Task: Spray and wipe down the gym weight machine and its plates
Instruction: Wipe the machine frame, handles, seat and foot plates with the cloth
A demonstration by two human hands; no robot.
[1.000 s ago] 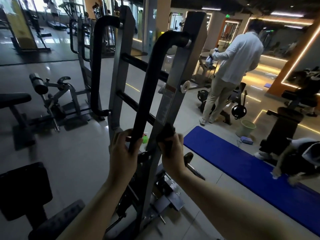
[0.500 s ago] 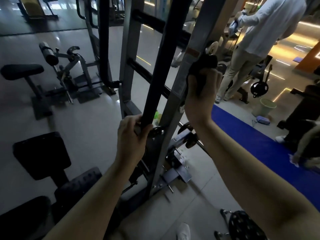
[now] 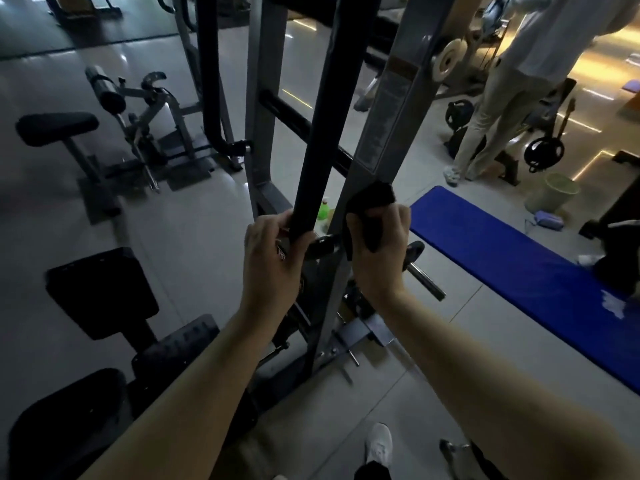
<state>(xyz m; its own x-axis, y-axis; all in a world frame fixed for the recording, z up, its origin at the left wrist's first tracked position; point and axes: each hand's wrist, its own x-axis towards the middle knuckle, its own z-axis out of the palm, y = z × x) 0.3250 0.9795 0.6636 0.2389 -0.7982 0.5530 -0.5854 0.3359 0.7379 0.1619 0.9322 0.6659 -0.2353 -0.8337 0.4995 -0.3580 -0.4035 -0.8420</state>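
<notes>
Grasping black bar of weight machine, near centre, with left hand. Clutching dark cloth in right hand, pressed to grey upright just right of bar. Noted green bottle on floor between them (blue mat to right).

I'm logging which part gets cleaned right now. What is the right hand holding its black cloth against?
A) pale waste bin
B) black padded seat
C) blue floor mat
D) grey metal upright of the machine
D: the right hand grips the black cloth against the grey metal upright; the left hand holds the black slanted bar beside it.
</notes>
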